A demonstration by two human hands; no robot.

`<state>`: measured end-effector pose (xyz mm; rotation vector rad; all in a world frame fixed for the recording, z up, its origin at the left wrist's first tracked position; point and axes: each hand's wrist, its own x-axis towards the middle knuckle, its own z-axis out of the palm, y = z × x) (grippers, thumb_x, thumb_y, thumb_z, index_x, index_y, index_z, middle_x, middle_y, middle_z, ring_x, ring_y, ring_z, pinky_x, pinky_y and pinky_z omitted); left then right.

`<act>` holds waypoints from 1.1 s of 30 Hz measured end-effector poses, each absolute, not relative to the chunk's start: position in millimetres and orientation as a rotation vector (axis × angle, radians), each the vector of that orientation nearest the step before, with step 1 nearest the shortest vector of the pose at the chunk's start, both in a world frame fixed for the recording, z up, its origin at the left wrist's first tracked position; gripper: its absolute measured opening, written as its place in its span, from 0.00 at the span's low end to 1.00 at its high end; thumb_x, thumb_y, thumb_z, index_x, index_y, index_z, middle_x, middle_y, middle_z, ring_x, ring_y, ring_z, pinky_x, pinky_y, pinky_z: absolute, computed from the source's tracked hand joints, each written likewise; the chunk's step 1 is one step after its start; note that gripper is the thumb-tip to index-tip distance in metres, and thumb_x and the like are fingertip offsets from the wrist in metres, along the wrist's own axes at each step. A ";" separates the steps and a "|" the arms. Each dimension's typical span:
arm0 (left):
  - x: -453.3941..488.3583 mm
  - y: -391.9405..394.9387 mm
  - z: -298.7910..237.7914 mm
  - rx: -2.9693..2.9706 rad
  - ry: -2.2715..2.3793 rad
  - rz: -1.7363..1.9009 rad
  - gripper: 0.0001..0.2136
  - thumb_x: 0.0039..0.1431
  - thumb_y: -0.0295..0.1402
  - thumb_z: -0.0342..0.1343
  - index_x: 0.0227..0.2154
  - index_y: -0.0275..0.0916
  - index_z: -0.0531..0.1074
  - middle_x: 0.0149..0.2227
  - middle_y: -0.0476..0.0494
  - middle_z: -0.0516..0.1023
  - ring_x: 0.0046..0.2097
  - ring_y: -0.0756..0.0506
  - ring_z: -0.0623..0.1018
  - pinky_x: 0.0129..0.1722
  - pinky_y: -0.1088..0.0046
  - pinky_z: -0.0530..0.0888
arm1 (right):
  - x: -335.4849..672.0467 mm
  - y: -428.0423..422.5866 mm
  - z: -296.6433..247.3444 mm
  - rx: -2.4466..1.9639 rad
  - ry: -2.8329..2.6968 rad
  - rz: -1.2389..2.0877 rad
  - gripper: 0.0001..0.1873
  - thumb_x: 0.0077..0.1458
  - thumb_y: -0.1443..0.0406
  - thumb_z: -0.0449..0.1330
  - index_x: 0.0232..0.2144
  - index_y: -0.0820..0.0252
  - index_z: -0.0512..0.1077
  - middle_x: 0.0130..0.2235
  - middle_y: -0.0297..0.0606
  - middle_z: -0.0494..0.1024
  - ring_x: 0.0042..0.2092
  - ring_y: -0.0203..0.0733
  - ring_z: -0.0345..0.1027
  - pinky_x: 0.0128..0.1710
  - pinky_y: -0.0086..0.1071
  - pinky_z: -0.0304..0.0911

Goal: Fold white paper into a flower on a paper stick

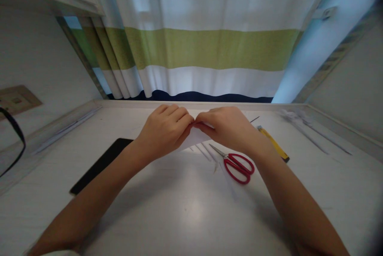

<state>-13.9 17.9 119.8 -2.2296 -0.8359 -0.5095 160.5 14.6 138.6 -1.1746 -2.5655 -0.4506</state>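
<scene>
My left hand (169, 128) and my right hand (224, 126) meet at their fingertips above the white desk. Both pinch the edge of a piece of white paper (193, 138), which shows below and between them. Most of the sheet is hidden behind the fingers. Scissors with red handles (239, 166) lie just below my right hand, blades pointing up and left. Beside my right wrist rests a yellow utility knife (273, 144). A flat black object (100, 168) is partly covered by my left forearm.
Thin white strips (206, 152) lie near the scissors. More thin pieces (317, 134) are on the right of the desk (167, 216), and a long clear strip (67, 128) lies at the left. A black cable (18, 136) curves at the left edge. A striped curtain (206, 48) hangs behind.
</scene>
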 end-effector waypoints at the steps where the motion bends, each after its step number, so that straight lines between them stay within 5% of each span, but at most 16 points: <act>1: -14.3 17.5 119.9 -2.229 -0.834 -0.508 0.08 0.56 0.30 0.45 0.30 0.37 0.69 0.30 0.45 0.72 0.33 0.45 0.69 0.33 0.68 0.64 | 160.4 14.4 138.7 -1.176 -2.567 -0.456 0.12 0.55 0.63 0.47 0.31 0.58 0.70 0.28 0.36 0.75 0.30 0.39 0.66 0.26 0.30 0.46; 11: -12.7 15.4 120.4 -2.231 -0.801 -0.493 0.06 0.53 0.29 0.46 0.28 0.37 0.68 0.29 0.46 0.71 0.32 0.46 0.68 0.32 0.69 0.64 | 160.3 12.8 140.7 -1.109 -2.611 -0.498 0.11 0.52 0.66 0.49 0.25 0.60 0.71 0.24 0.36 0.72 0.27 0.37 0.63 0.25 0.30 0.46; 33: -17.0 19.4 124.5 -2.209 -0.789 -0.514 0.07 0.53 0.30 0.47 0.27 0.37 0.69 0.30 0.45 0.71 0.32 0.46 0.69 0.33 0.68 0.64 | 200.5 25.7 152.2 -0.956 -2.584 -0.581 0.11 0.53 0.66 0.51 0.30 0.56 0.74 0.26 0.36 0.73 0.35 0.39 0.64 0.37 0.34 0.51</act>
